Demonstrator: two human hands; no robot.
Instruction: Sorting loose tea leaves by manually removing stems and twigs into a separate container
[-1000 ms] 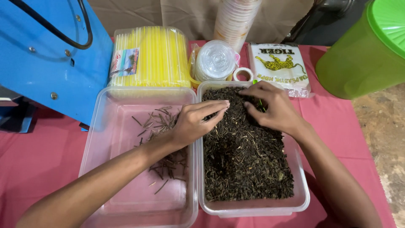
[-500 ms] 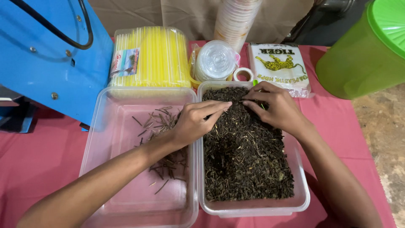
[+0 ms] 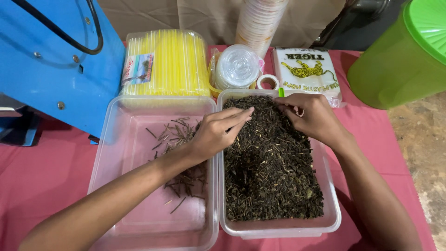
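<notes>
Both forearms reach in from six o'clock and converge toward twelve. The left hand (image 3: 218, 132) lies palm down, fingers together and stretched toward two o'clock. The right hand (image 3: 311, 116) curls, fingertips pinched and pointing toward nine o'clock.

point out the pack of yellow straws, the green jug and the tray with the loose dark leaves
pack of yellow straws (image 3: 174, 62), head view, middle of the bundle
green jug (image 3: 395, 65), head view, its side wall
tray with the loose dark leaves (image 3: 278, 228), head view, near rim

Two clear tubs (image 3: 153, 223) (image 3: 278, 227), two hands (image 3: 216, 132) (image 3: 311, 116), one pack of yellow straws (image 3: 172, 62), one green jug (image 3: 399, 60), one stack of cups (image 3: 260, 21), one tape roll (image 3: 267, 82).
</notes>
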